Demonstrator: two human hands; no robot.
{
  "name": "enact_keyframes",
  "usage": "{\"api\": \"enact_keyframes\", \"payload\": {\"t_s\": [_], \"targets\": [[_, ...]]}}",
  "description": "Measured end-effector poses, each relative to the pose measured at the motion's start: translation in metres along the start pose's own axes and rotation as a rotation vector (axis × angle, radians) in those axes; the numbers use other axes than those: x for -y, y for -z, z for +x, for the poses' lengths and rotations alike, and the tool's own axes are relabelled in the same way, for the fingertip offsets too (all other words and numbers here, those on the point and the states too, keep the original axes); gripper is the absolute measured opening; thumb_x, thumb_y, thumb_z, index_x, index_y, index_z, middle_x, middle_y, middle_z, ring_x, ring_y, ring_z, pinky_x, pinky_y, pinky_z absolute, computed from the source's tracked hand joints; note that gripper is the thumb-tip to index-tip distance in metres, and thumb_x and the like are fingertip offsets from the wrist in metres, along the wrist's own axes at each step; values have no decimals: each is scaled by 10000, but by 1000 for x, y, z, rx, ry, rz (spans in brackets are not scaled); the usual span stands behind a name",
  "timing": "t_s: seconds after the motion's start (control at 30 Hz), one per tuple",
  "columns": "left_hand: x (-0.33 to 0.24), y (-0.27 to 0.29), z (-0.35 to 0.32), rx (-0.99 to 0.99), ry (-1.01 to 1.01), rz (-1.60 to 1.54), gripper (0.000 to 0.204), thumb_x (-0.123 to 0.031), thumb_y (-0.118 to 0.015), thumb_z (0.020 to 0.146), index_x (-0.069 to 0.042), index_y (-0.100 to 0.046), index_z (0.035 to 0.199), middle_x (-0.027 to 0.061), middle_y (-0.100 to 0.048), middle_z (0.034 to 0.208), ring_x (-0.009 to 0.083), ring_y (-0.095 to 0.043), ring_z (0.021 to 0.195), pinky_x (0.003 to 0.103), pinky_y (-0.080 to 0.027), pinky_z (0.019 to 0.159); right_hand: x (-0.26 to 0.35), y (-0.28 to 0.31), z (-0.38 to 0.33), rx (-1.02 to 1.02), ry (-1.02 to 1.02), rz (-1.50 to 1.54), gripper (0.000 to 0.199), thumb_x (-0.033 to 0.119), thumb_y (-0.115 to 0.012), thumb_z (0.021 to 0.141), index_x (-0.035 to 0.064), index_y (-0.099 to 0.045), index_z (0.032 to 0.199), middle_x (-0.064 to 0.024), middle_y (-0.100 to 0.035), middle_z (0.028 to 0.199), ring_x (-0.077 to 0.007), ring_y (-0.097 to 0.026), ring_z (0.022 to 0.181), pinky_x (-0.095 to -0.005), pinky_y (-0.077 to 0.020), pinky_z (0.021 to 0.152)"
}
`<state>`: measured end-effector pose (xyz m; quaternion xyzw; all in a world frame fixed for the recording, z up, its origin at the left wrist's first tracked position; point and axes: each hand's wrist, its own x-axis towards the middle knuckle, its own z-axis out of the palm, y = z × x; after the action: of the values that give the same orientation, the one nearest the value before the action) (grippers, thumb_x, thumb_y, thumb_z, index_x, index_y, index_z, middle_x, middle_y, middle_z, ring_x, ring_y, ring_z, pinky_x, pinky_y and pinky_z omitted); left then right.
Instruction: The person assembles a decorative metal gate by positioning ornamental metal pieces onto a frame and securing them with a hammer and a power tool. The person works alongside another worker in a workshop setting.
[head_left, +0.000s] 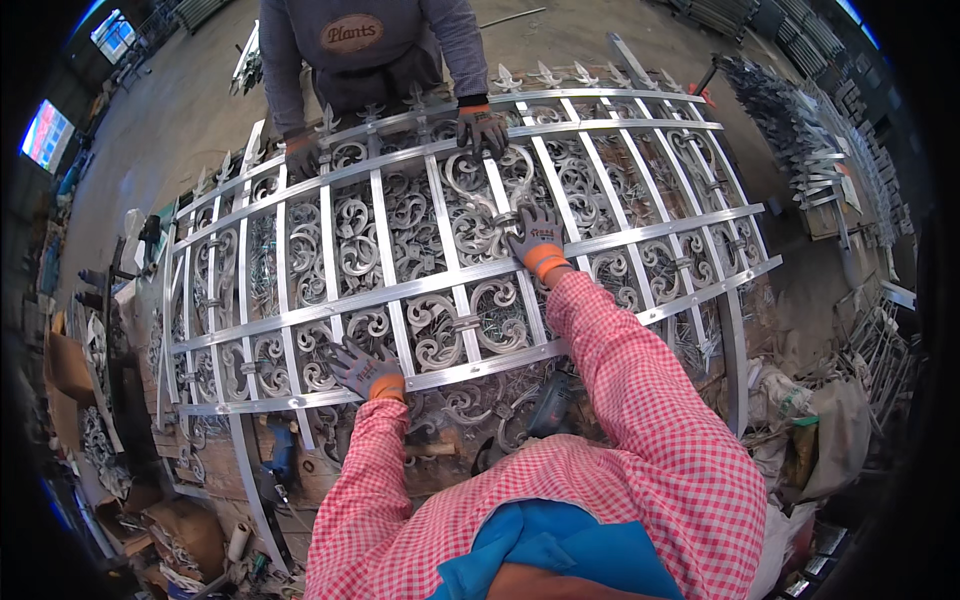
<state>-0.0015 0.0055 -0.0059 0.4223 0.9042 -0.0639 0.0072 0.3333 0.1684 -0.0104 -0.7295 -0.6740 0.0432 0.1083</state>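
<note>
A silver metal fence panel (470, 275), with long rails, upright pickets and scroll ornaments, lies across the work surface in front of me. My left hand (364, 372), in a grey glove with an orange cuff, rests at the bottom rail beside a curled scroll (318, 372), fingers spread. Further up and to the right, my right hand (540, 240), gloved alike, lies over the middle rail next to a picket and a small collar (505, 219). Its fingers are stretched out, touching the panel. Both forearms wear pink checked sleeves.
Across the panel stands a co-worker (365, 45) with gloved hands (483, 130) on the top rails. Loose scroll castings (400, 205) lie beneath the panel. A blue power tool (283, 450) and a dark green tool (549, 403) sit near my edge. Stacked metal parts (790, 140) stand right.
</note>
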Motion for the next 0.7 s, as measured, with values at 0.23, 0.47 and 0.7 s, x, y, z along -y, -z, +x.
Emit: {"api": "enact_keyframes", "payload": {"t_s": [0.23,0.47,0.7], "targets": [[1,14,-4,48,7,-29,791,-513,-571,853,-151,-299,1502,107,-245,1561,396,-309,1379,522,-224,1140,-19,28,-158,-137,50,150,604,397,-677,780,110,-526,1290,-124,-494,1311,-318,-394,1279,-488,-249,1099],[-4,11,-6,24,-15,-59,784,-518,-578,846,-121,-340,1479,106,-270,1553,386,-248,1412,532,-195,1150,-38,52,-293,34,17,93,673,418,-697,748,86,-514,1305,-136,-475,1336,-342,-369,1293,-497,-228,1118],[5,-47,10,-154,-55,-169,765,-565,-541,847,-126,-395,1456,146,-337,1519,425,-301,1381,527,-205,1143,-73,67,-390,220,-100,-119,722,476,-650,786,89,-458,1366,-150,-445,1365,-352,-349,1300,-501,-225,1107]]}}
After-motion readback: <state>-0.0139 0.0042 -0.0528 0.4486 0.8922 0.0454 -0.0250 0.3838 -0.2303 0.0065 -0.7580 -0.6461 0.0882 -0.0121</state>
